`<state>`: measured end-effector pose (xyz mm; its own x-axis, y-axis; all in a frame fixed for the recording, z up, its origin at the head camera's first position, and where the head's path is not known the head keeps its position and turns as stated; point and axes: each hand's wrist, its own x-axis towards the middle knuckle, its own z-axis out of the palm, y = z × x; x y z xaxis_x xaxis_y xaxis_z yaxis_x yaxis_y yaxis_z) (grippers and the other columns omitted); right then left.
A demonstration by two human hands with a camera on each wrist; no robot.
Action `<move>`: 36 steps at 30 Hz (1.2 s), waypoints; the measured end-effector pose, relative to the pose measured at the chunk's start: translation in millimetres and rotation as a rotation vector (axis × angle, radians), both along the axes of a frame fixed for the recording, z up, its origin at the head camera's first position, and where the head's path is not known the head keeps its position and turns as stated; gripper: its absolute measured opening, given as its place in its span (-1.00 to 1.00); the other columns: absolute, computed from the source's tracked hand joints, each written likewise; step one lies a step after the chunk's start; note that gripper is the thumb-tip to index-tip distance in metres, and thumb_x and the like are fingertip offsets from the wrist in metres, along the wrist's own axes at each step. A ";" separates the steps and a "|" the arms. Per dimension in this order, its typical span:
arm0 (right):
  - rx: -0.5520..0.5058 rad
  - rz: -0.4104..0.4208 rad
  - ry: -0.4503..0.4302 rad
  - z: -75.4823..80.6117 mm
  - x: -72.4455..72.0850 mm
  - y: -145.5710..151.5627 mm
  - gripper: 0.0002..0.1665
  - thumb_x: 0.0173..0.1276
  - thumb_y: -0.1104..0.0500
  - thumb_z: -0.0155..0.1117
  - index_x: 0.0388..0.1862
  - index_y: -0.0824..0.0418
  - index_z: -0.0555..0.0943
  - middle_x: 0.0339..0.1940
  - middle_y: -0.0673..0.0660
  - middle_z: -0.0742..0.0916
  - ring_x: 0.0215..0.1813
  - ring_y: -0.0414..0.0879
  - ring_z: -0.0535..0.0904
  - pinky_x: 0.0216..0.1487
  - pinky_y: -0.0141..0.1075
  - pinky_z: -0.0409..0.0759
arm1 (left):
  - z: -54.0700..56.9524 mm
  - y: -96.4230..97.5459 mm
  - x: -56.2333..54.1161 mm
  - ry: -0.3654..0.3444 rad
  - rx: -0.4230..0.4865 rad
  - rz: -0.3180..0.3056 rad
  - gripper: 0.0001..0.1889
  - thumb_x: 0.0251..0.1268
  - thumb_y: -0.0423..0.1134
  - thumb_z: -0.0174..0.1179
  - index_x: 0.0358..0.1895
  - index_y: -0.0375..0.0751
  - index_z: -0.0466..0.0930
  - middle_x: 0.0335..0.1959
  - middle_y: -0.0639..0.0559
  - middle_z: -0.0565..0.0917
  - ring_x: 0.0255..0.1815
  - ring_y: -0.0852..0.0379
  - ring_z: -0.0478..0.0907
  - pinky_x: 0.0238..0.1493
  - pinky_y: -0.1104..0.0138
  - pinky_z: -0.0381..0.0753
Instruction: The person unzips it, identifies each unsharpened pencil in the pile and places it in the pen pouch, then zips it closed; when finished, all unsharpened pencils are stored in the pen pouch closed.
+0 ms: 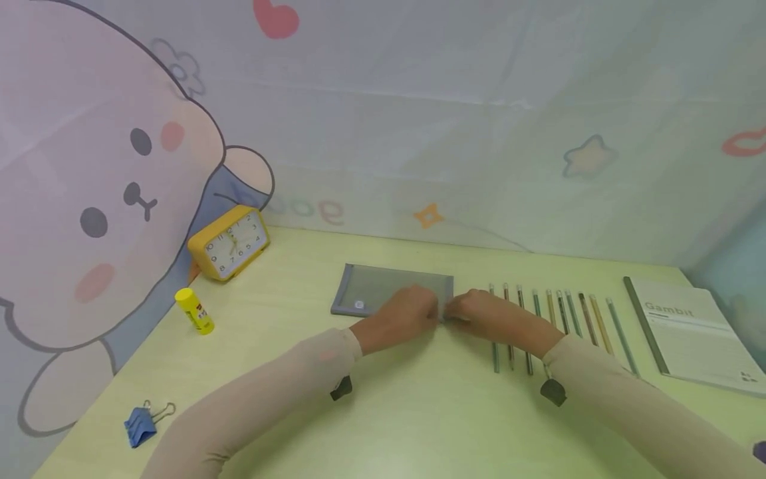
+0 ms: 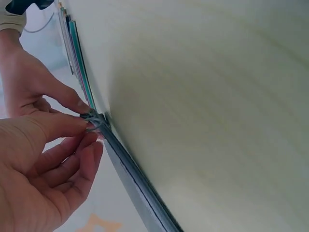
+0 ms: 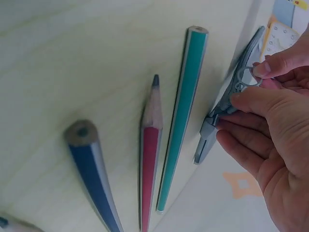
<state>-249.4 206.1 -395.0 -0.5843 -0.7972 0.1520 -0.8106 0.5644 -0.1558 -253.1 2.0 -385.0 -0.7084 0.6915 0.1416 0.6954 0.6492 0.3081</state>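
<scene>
A grey see-through zip pouch with a small white round mark lies flat on the table. At its near right corner, my left hand pinches the thin ring of the zipper pull between thumb and finger. Close against it, my right hand grips the pouch's corner at the zipper's end, thumb on top and fingers beneath. In the left wrist view the zipper edge runs away from both hands. Several pencils lie side by side on the table under and beside my right forearm.
A white notebook with a dark spine lies at the right. On the left are a yellow alarm clock, a yellow glue stick and a blue binder clip. A printed cloth hangs behind the table.
</scene>
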 end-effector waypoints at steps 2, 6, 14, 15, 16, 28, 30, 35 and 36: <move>-0.030 -0.019 -0.003 0.2 0.6 0.5 -0.86 0.34 0.41 0.30 -0.26 0.22 0.72 -0.33 0.02 0.79 -0.27 -0.25 0.66 -0.17 -0.35 0.67 | 0.9 -2.1 0.1 -0.008 0.032 0.008 -0.77 0.18 -0.44 0.24 -0.63 -0.18 0.56 -0.72 0.18 0.39 -0.64 0.29 0.24 -0.55 0.50 0.23; -0.094 -0.085 -0.025 4.0 4.1 2.2 -0.81 0.30 0.41 0.35 -0.13 0.26 0.76 -0.19 0.07 0.84 -0.13 -0.15 0.76 -0.09 -0.27 0.72 | 5.5 -5.8 1.7 -0.003 0.110 0.030 -0.88 0.21 -0.42 0.24 -0.46 -0.23 0.72 -0.55 0.08 0.67 -0.51 0.26 0.49 -0.39 0.47 0.47; -0.222 -0.221 -0.068 15.0 14.3 6.0 -0.74 0.35 0.39 0.31 -0.01 0.31 0.74 -0.08 0.17 0.82 -0.05 0.02 0.79 -0.04 -0.19 0.73 | 22.6 -12.0 6.6 -0.032 0.224 0.074 -0.89 0.31 -0.40 0.24 -0.30 -0.24 0.77 -0.36 0.03 0.78 -0.39 0.23 0.62 -0.28 0.43 0.60; -0.243 -0.230 -0.070 15.5 15.6 6.1 -0.74 0.35 0.39 0.31 0.00 0.31 0.73 -0.07 0.18 0.82 -0.05 0.02 0.79 -0.04 -0.19 0.74 | 24.4 -13.7 7.3 -0.034 0.234 0.076 -0.89 0.31 -0.40 0.24 -0.29 -0.24 0.77 -0.36 0.03 0.78 -0.40 0.24 0.61 -0.29 0.44 0.59; -0.264 -0.238 -0.075 15.7 16.9 6.5 -0.73 0.35 0.39 0.31 0.01 0.31 0.73 -0.07 0.18 0.82 -0.06 0.01 0.79 -0.04 -0.20 0.74 | 25.8 -15.3 7.8 -0.032 0.241 0.077 -0.89 0.31 -0.40 0.24 -0.28 -0.24 0.78 -0.36 0.03 0.79 -0.40 0.25 0.60 -0.29 0.45 0.59; -0.296 -0.273 -0.113 17.8 20.1 12.9 -0.73 0.37 0.36 0.31 0.03 0.30 0.73 -0.07 0.19 0.82 -0.02 0.04 0.79 -0.04 -0.16 0.74 | 29.8 -44.0 5.3 -0.009 0.278 0.145 -0.90 0.22 -0.39 0.30 -0.31 -0.22 0.82 -0.36 0.00 0.82 -0.35 0.16 0.72 -0.25 0.37 0.66; -0.301 -0.267 -0.115 19.1 18.6 13.7 -0.73 0.37 0.36 0.30 0.03 0.32 0.73 -0.07 0.20 0.82 -0.03 0.04 0.79 -0.05 -0.18 0.74 | 30.9 -50.1 3.1 0.003 0.284 0.156 -0.89 0.21 -0.40 0.30 -0.31 -0.21 0.82 -0.36 -0.01 0.82 -0.34 0.14 0.74 -0.24 0.36 0.67; -0.316 -0.259 -0.115 22.5 15.5 16.2 -0.72 0.38 0.37 0.29 0.04 0.32 0.73 -0.07 0.20 0.82 -0.05 0.02 0.79 -0.05 -0.22 0.74 | 35.7 -65.7 -2.0 0.002 0.268 0.199 -0.89 0.23 -0.39 0.29 -0.32 -0.20 0.82 -0.36 -0.01 0.82 -0.37 0.15 0.71 -0.30 0.37 0.65; -0.316 -0.259 -0.113 22.9 15.3 17.0 -0.72 0.38 0.37 0.29 0.04 0.31 0.73 -0.07 0.20 0.82 -0.05 0.02 0.79 -0.05 -0.22 0.74 | 36.9 -68.5 -3.1 0.002 0.263 0.209 -0.89 0.23 -0.39 0.29 -0.32 -0.20 0.82 -0.37 -0.01 0.81 -0.38 0.16 0.70 -0.32 0.38 0.64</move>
